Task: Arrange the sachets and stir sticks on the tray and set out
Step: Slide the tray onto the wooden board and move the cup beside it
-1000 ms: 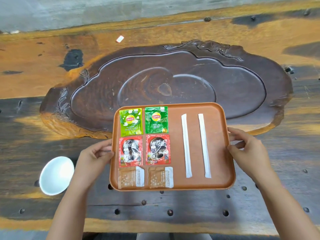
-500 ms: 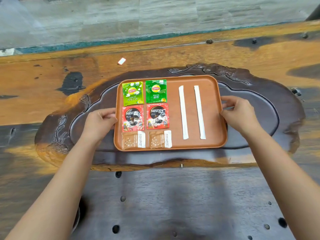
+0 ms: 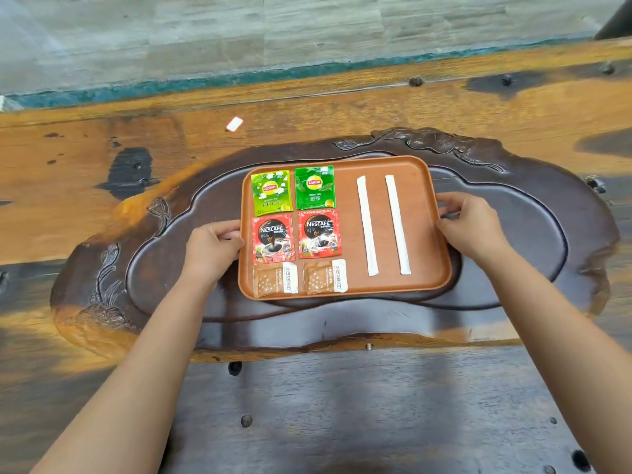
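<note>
An orange-brown tray (image 3: 424,230) rests in the hollow of a dark carved wooden tea board (image 3: 533,241). On its left half lie two green Lipton sachets (image 3: 272,191), two red Nescafe sachets (image 3: 273,238) and two brown sugar sachets (image 3: 275,280), in three rows. Two white wrapped stir sticks (image 3: 367,225) lie side by side on the right half. My left hand (image 3: 212,248) grips the tray's left rim. My right hand (image 3: 470,224) grips the right rim.
The tea board sits on a long orange and dark wooden table (image 3: 342,405) with metal studs. A small white scrap (image 3: 234,124) lies on the table beyond the board. Past the far table edge is a grey floor (image 3: 307,29).
Both hands carried the tray away from me, from the near table edge onto the carved tea board. The white bowl at the left has dropped out of view.
</note>
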A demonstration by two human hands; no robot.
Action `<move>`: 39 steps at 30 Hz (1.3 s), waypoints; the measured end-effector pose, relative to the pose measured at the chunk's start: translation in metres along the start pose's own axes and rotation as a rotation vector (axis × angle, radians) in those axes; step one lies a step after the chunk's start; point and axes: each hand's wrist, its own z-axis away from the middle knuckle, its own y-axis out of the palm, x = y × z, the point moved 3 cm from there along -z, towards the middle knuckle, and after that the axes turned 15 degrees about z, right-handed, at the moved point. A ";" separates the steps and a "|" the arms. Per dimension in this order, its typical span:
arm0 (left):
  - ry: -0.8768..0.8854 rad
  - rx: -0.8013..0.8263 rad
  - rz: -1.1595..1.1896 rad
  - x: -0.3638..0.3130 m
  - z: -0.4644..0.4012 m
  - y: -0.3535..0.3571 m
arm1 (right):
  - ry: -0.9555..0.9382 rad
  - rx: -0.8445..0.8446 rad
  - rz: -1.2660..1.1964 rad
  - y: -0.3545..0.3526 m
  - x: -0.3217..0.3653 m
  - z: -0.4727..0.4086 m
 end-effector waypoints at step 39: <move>0.317 -0.049 -0.288 0.027 0.171 -0.021 | -0.327 0.059 0.105 0.026 0.094 0.168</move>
